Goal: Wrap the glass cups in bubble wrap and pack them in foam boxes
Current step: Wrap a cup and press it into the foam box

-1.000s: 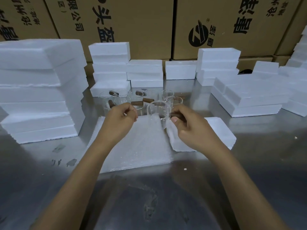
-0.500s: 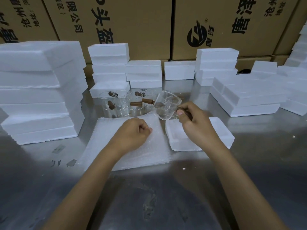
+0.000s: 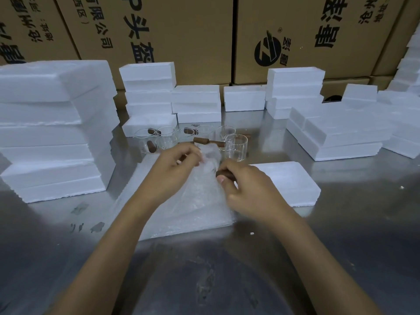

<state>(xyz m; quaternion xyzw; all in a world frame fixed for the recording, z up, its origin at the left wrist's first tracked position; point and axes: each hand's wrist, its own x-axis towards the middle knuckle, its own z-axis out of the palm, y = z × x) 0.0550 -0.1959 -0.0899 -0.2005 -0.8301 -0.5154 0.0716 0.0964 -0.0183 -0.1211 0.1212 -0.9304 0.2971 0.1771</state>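
Cup (image 3: 210, 159) now down in bubble wrap (image 3: 195, 201)

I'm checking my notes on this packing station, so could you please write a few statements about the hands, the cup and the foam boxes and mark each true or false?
1. The right hand grips a brown wooden handle. True.
2. The left hand lies flat and idle on the steel table. False: its fingers pinch the bubble wrap and pull it up over the cup.
3. Unwrapped glass cups stand behind the hands. True.
4. The foam box beside the right hand already holds a wrapped cup. False: nothing wrapped shows on it.
5. The foam stacks stand in front of wooden crates. False: behind them stand printed cardboard cartons.
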